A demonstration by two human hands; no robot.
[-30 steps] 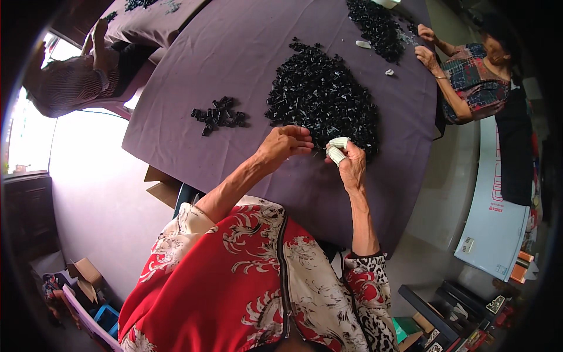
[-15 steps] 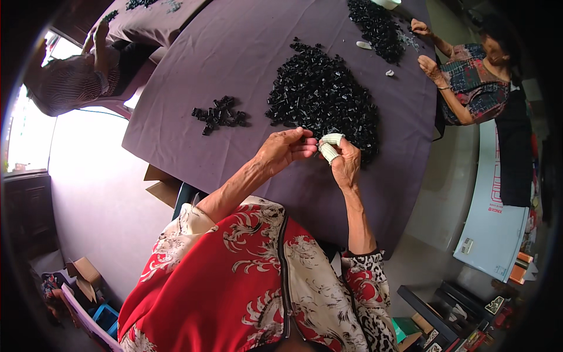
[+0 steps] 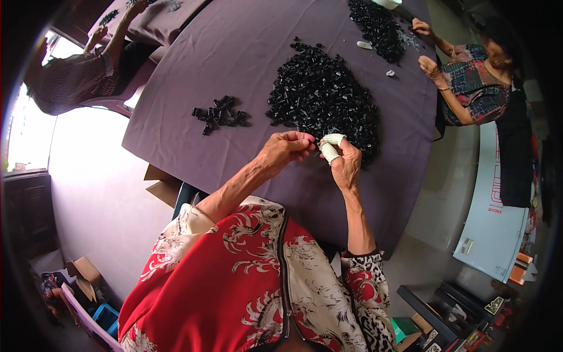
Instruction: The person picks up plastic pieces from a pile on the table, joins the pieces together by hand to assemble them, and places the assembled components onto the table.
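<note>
A large heap of small black plastic pieces (image 3: 322, 88) lies on the purple-grey tablecloth (image 3: 234, 64). At its near edge my two hands almost meet. My left hand (image 3: 287, 151) has thumb and fingers pinched together; what is between them is too small to make out. My right hand (image 3: 345, 161) wears pale ribbed finger covers (image 3: 332, 145) on thumb and forefinger. Those covered tips close on a tiny dark piece, mostly hidden, whose kind I cannot tell. Left of the heap lies a smaller pile of black pieces (image 3: 220, 114).
Across the table at right, a person (image 3: 478, 82) works by another black heap (image 3: 378, 29), with a white finger cover (image 3: 364, 45) near it. A second person (image 3: 76, 82) sits at another table at far left. A large white box (image 3: 487, 223) stands at the right.
My left fingers have drawn from spread to pinched, dipping slightly. My right hand has barely moved. The person at far left has raised and stretched an arm over their table.
</note>
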